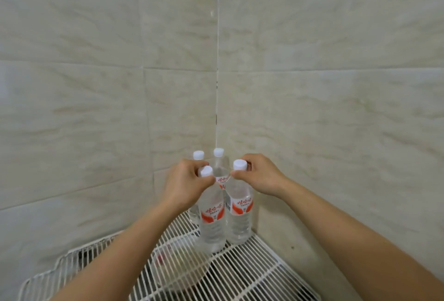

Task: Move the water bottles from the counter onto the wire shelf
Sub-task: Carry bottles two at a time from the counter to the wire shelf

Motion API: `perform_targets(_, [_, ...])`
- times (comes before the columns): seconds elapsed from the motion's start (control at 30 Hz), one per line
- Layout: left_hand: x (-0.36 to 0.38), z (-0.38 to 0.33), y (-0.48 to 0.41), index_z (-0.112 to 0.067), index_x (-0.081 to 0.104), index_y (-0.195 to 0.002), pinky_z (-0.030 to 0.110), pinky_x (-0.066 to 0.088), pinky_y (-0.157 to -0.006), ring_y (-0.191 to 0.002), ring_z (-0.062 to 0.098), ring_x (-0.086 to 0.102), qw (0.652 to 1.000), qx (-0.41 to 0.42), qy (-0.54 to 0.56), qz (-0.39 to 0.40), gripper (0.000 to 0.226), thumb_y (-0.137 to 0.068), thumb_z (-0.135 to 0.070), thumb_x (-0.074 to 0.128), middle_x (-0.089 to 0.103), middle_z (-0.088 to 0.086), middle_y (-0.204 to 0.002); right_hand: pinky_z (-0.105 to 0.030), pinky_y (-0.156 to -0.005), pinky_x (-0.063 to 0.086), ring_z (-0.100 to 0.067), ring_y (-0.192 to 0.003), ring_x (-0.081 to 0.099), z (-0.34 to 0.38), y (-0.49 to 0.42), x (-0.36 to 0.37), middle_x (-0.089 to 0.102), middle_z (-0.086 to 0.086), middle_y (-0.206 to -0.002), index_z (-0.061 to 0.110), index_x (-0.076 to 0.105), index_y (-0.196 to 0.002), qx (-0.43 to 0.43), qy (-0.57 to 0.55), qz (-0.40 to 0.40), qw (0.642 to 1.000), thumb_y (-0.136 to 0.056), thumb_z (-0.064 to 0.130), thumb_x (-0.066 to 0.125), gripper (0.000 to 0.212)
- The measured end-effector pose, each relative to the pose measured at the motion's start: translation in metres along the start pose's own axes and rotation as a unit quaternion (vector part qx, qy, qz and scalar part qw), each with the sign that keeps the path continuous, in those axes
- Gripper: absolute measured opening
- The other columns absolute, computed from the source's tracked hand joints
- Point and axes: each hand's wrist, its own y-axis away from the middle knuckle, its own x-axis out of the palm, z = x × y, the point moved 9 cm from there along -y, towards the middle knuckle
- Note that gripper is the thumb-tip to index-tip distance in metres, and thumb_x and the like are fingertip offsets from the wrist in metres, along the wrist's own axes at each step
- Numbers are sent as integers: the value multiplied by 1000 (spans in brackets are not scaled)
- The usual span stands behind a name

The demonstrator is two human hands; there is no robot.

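**White wire, four bottles in the corner**

White wire shelf (252, 274) filled the view from seven to five o'clock, fitted into the corner of a pale tiled wall (72, 84). Under its wires, at seven o'clock from the bottles, a pale round dish (180, 269) showed dimly.

The left hand (185, 180) came up from seven o'clock, its grip curled round the neck of the front left bottle (212, 224), just under the white cap. That bottle stood upright, its base down on the wire. At eleven o'clock from it stood the rear left bottle (198, 154), mostly hidden behind the hand. At one o'clock from it stood the rear middle bottle (218, 153), nearest the corner seam and showing between the two hands.

The front right bottle (240, 214) stood upright just beside the front left one, its base also on the wire. The right hand (262, 173) reached in from five o'clock, its grip clamped on this bottle's neck below the cap, thumb toward the camera. All four bottles carried white caps, and the two front ones red-and-white labels.
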Motion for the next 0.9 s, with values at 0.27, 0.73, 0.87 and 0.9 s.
perform_targets(0.27, [26, 21, -34, -16, 64, -68, 12, 31, -39, -40, 4, 36, 1000, -14, -18, 6, 10, -75, -19, 71, 44, -7, -48, -31, -62, 39, -13, -67, 48, -29, -46, 17, 51, 5, -71, 12, 56, -73, 9, 21, 13, 1000, -82, 26, 68, 20])
perform_targets(0.73, [43, 22, -46, -15, 65, -63, 22, 29, -48, -43, 6, 35, 999, -8, -34, 21, 16, -75, -23, 73, 43, -6, -46, -27, -61, 39, -16, -78, 53, -42, -66, 33, 57, 5, -78, 13, 61, -85, -4, 27, 13, 1000, -87, 25, 64, 12])
perform_targets(0.87, [43, 22, -45, -18, 69, -74, 25, 37, -50, -50, 10, 46, 999, -11, -49, 8, 11, -77, -28, 74, 52, -5, -53, -26, -60, 40, -12, -76, 54, -45, -65, 33, 57, 10, -80, 21, 58, -84, 8, 34, 21, 999, -88, 28, 64, 10])
perform_targets(0.9, [43, 22, -43, -20, 71, -81, 27, 44, -52, -56, 12, 53, 999, -12, -53, 4, 10, -78, -29, 74, 58, -4, -59, -26, -59, 40, -10, -75, 55, -46, -65, 33, 57, 10, -80, 24, 57, -83, 12, 35, 25, 999, -88, 29, 64, 10])
